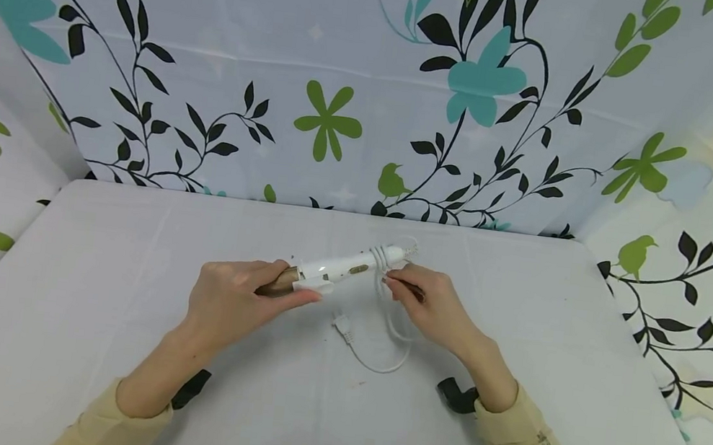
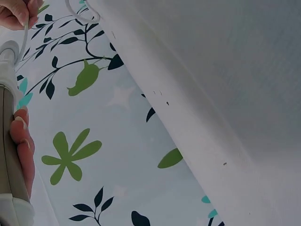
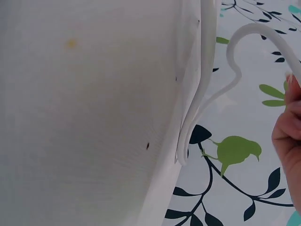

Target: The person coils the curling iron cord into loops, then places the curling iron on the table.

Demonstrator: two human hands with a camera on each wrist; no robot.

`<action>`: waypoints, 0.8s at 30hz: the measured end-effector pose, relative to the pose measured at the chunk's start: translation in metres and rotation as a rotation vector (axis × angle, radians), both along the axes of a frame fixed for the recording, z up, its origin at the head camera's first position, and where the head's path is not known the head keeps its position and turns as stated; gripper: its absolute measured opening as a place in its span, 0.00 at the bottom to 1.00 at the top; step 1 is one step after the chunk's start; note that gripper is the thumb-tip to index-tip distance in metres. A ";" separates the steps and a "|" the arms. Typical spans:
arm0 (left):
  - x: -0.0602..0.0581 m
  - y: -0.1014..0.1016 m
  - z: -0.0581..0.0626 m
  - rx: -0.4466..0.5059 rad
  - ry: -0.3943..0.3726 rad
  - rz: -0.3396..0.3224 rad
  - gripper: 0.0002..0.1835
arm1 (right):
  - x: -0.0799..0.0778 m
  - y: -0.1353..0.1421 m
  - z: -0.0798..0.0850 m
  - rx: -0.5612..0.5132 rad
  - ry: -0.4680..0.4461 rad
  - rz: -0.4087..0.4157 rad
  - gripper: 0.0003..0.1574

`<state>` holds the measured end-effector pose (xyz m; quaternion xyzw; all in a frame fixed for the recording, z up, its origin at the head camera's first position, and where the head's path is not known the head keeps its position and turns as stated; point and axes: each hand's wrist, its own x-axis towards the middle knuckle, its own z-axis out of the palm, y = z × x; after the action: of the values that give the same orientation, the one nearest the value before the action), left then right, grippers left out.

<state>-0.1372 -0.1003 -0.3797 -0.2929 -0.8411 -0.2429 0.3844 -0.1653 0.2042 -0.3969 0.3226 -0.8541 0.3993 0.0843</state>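
Note:
A white and gold curling iron (image 1: 340, 267) is held above the table, tilted up to the right. My left hand (image 1: 225, 296) grips its gold barrel, thumb along the near side; the left wrist view shows fingers (image 2: 24, 146) against the barrel (image 2: 9, 150). Several turns of white cord (image 1: 382, 256) wrap the handle near its right end. Just right of them, my right hand (image 1: 435, 307) pinches the cord. A loop (image 3: 205, 70) of it hangs in the right wrist view. The two-pin-style plug (image 1: 342, 324) lies below the iron; its prongs are too small to make out.
A white cloth covers the table (image 1: 284, 411), with a few small dark specks on it. Behind stands a patterned curtain (image 1: 272, 32) with leaves, flowers and birds. Black wrist pieces (image 1: 457, 394) show at both wrists, beside beige sleeves (image 1: 529, 444).

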 end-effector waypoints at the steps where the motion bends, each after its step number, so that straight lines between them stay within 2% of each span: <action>1: 0.000 0.000 0.000 0.005 0.003 0.012 0.34 | 0.000 0.000 0.000 -0.001 0.000 -0.017 0.07; 6: -0.002 0.000 0.001 0.016 0.016 0.076 0.34 | -0.001 0.000 -0.001 0.002 0.022 -0.110 0.06; 10: -0.003 -0.001 0.001 0.023 -0.013 0.123 0.36 | -0.002 0.001 -0.001 -0.004 0.013 -0.196 0.06; 17: -0.003 -0.004 0.003 0.010 -0.029 0.185 0.37 | 0.000 0.000 0.002 -0.040 -0.002 -0.280 0.05; 20: -0.003 -0.005 0.004 0.002 -0.035 0.209 0.38 | 0.001 0.001 0.003 -0.056 0.018 -0.269 0.05; 24: -0.002 -0.006 0.004 0.001 -0.039 0.225 0.38 | 0.000 0.002 0.002 -0.061 0.090 -0.140 0.03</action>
<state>-0.1391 -0.1068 -0.3758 -0.1914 -0.8759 -0.2043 0.3929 -0.1651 0.2060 -0.3951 0.2770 -0.8573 0.4034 0.1598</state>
